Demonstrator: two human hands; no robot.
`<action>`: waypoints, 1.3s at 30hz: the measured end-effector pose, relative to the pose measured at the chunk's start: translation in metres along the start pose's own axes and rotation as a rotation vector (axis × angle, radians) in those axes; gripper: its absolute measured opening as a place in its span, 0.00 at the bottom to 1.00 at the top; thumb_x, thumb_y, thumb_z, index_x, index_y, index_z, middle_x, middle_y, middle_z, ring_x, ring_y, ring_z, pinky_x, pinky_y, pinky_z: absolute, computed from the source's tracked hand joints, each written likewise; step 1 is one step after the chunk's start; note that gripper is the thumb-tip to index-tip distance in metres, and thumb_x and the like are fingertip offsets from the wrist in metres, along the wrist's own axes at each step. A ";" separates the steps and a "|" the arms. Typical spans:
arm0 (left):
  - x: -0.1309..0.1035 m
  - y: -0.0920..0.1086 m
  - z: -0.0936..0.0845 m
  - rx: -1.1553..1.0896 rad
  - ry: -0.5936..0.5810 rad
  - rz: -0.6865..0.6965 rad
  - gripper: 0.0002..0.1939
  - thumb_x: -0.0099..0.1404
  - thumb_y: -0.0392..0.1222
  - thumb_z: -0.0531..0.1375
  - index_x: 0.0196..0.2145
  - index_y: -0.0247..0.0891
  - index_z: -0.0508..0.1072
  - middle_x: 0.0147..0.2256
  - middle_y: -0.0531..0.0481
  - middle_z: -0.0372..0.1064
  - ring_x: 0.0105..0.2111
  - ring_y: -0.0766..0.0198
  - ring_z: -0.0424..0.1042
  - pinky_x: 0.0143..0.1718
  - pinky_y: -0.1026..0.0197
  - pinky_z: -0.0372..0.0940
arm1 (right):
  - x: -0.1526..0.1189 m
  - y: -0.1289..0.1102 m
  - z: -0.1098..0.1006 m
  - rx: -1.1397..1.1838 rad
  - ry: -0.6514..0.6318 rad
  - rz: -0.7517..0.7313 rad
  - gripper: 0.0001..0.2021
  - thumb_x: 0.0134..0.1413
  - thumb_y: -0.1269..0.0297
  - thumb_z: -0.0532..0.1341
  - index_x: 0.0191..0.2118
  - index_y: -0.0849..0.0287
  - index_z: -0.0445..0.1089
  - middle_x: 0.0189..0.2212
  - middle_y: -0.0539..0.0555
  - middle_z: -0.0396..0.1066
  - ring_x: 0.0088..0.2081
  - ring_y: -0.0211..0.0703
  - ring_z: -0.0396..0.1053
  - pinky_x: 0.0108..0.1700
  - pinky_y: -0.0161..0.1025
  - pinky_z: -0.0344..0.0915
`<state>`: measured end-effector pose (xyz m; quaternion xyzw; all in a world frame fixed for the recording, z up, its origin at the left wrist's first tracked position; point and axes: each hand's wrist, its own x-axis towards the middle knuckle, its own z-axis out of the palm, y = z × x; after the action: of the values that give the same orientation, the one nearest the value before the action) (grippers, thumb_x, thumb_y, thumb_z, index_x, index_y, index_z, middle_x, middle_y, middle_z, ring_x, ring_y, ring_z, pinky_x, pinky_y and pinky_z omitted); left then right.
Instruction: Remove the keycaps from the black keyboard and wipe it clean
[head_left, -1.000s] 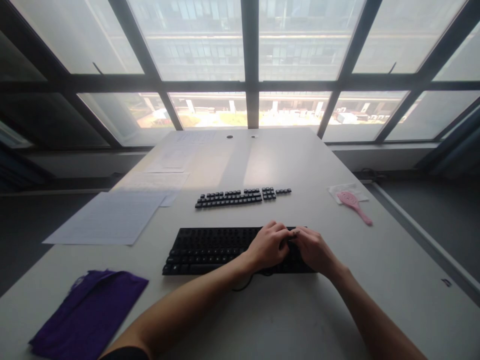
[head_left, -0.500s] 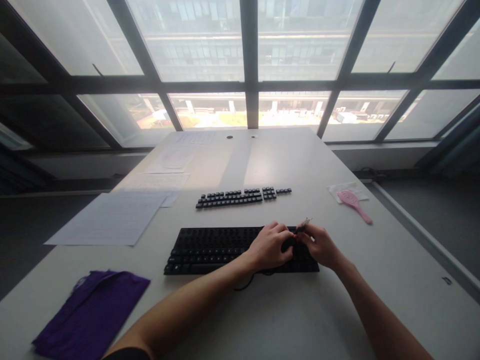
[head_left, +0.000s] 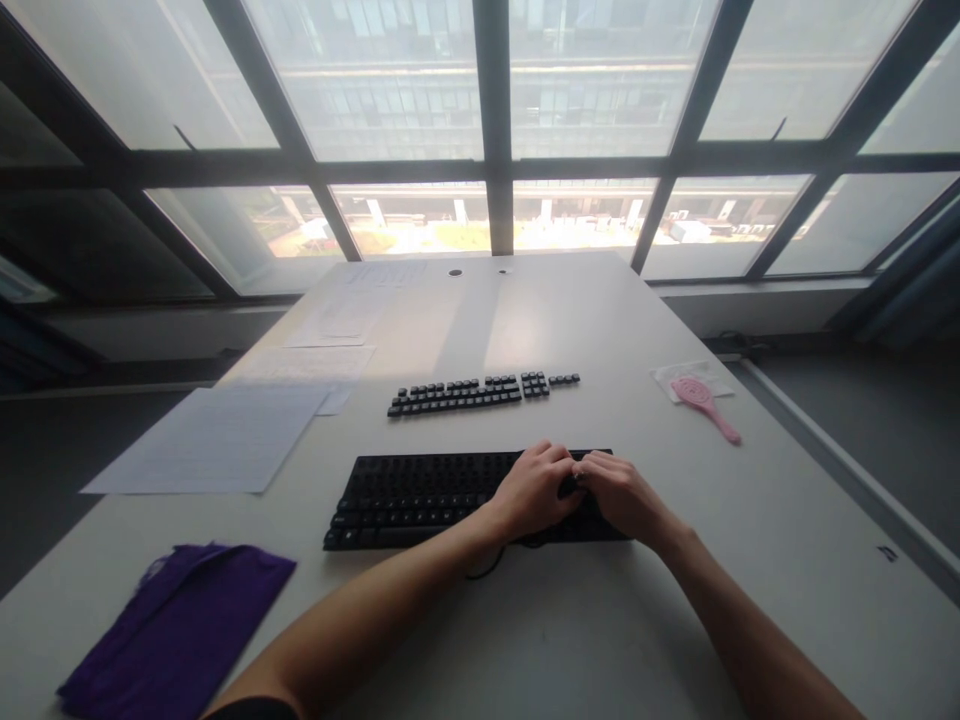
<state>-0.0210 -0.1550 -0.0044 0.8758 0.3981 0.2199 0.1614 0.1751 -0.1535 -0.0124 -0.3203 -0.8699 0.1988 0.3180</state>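
1 black keyboard (head_left: 420, 498) beneath left hand (head_left: 534, 488) and right hand (head_left: 621, 492), both with curled fingers, grip contents unclear.

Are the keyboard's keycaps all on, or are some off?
Some off: the keyboard looks bare in its far rows, and loose keycaps lie beyond it. Under the left hand, cannot tell.

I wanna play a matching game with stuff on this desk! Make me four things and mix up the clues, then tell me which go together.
Things:
1. keyboard
2. hairbrush
3. cloth
4. loose keycaps

Clues:
A. purple
B. lined up in rows beyond the keyboard
C. under the left hand and right hand
D. pink

Pairs: 1-C, 2-D, 3-A, 4-B
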 end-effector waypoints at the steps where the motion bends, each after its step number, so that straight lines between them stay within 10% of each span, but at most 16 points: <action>1: 0.000 -0.001 0.001 -0.002 0.003 -0.004 0.07 0.64 0.44 0.62 0.39 0.40 0.74 0.38 0.47 0.70 0.41 0.57 0.66 0.46 0.56 0.64 | 0.000 0.001 0.001 -0.005 0.011 -0.013 0.12 0.66 0.73 0.50 0.34 0.56 0.67 0.27 0.52 0.68 0.30 0.44 0.65 0.35 0.38 0.62; 13: -0.001 -0.009 0.004 -0.029 0.023 -0.017 0.07 0.64 0.45 0.65 0.39 0.41 0.76 0.39 0.48 0.72 0.41 0.57 0.67 0.45 0.56 0.64 | -0.005 0.013 0.022 0.255 0.281 0.369 0.06 0.59 0.70 0.56 0.34 0.56 0.69 0.27 0.51 0.74 0.28 0.44 0.71 0.33 0.39 0.68; 32: -0.003 -0.012 0.001 -0.258 0.178 -0.049 0.16 0.67 0.39 0.63 0.52 0.42 0.71 0.42 0.49 0.75 0.45 0.58 0.69 0.50 0.56 0.66 | -0.001 -0.006 0.023 0.156 0.464 0.378 0.06 0.65 0.61 0.56 0.39 0.55 0.67 0.30 0.53 0.77 0.31 0.47 0.76 0.37 0.41 0.70; 39: -0.004 -0.009 0.003 -0.029 0.132 0.087 0.08 0.71 0.38 0.57 0.47 0.42 0.72 0.44 0.48 0.74 0.44 0.58 0.68 0.49 0.55 0.65 | 0.003 -0.016 0.021 0.150 0.477 0.511 0.06 0.67 0.59 0.55 0.39 0.54 0.64 0.25 0.50 0.75 0.26 0.45 0.73 0.30 0.37 0.67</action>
<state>-0.0274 -0.1531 -0.0116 0.8735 0.3661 0.2897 0.1379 0.1521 -0.1661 -0.0172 -0.5407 -0.6458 0.2548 0.4750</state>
